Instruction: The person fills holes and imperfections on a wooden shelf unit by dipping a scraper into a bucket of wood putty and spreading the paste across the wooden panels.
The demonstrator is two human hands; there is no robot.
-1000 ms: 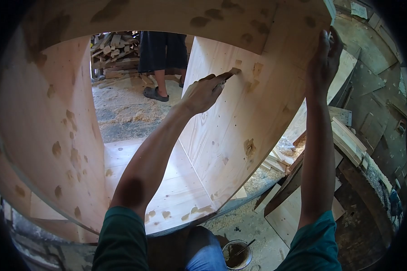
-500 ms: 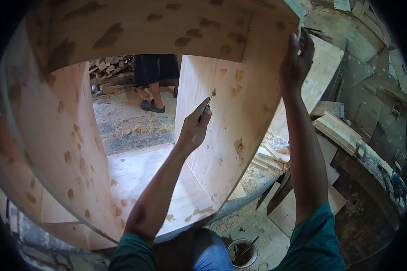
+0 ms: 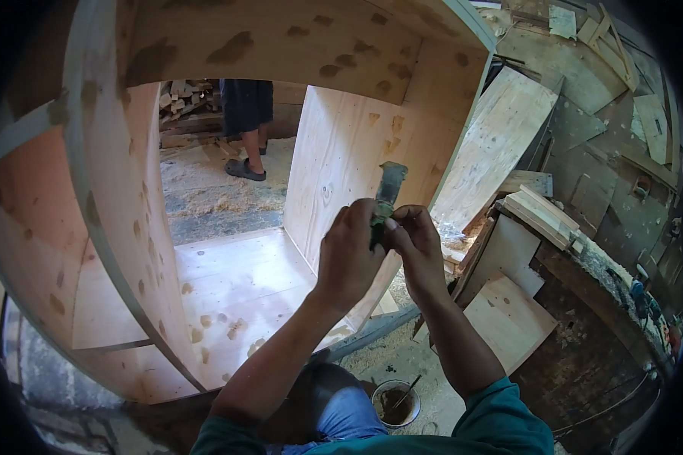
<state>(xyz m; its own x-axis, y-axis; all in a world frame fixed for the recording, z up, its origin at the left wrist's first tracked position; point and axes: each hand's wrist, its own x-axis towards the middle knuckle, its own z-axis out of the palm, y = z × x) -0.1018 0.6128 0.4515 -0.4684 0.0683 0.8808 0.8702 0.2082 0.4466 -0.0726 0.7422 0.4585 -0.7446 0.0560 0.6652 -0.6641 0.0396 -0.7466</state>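
Our left hand (image 3: 346, 250) clamps a flat grey-bladed scraper (image 3: 391, 184) that our right hand (image 3: 422, 244) pinches, seemingly mid-adjustment, so the next move likely wants steadiness.

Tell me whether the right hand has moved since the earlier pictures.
Yes. Judged against the wooden cabinet, the right hand has moved from its upper right edge, down and leftward, to the flat-bladed tool.

The left hand (image 3: 349, 246) and right hand (image 3: 422, 246) hide part of the scraper (image 3: 391, 184) — its handle end. The wood box (image 3: 345, 163) runs off the top — and hides the person (image 3: 243, 110) higher up. The stick's (image 3: 412, 384) low end is lost in the bowl (image 3: 417, 413).
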